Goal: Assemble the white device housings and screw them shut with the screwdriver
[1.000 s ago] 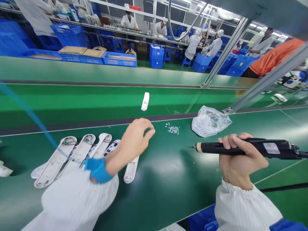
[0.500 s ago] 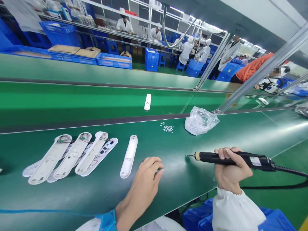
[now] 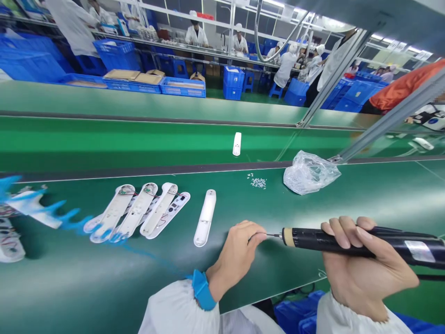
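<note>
Right hand [image 3: 361, 271] grips the black screwdriver [image 3: 354, 242], its label unreadable; left hand [image 3: 239, 253] fingers [image 3: 259, 236] pinch at its tip.

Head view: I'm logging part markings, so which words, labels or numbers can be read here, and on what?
None can be read.
Electric screwdriver in the right hand: pale label, print blurred.
White casings on the green bench: no legible marks.
Blue crates: no readable text.

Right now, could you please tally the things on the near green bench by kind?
Open white shells in the fanned row: 4
Closed white casing: 1
Clear plastic bag: 1
Small pile of screws: 1
Black electric screwdriver, in the right hand's grip: 1
Total: 8
</note>
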Demonstrator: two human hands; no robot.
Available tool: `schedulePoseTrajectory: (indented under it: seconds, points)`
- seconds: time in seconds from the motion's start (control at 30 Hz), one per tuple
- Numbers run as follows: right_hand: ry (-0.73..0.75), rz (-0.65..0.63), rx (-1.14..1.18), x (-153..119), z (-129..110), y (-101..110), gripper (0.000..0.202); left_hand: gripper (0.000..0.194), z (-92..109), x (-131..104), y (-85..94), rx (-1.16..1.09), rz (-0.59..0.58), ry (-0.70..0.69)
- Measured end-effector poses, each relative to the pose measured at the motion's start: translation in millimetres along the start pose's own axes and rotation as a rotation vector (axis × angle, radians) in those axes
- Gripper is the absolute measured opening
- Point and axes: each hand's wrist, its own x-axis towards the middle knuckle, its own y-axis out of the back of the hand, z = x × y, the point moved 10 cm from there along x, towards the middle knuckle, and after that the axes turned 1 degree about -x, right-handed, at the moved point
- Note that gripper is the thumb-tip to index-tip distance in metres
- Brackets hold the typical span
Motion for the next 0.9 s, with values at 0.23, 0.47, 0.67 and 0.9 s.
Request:
schedulePoseTrajectory:
  seconds: [0.23, 0.47, 0.67, 0.9]
  points:
    - [-0.029, -0.032, -0.035, -7, 6, -8, 0.018, 0.02, 9, -5, 7.0, 0.183, -0.013, -0.09]
    - [-0.039, -0.06, -0.05, -9, 11, -11, 0.018, 0.024, 15, -7, 6.5, 0.282, -0.024, -0.178]
    - [-0.028, 0.027, -0.05, -14, 14, -12, 0.014, 0.023, 18, -14, 0.8, 0.471, 0.005, -0.253]
    - [0.027, 0.05, -0.104, -15, 2, -22, 0.011, 0.037, -13, 13, 99.8, 0.495, 0.175, -0.05]
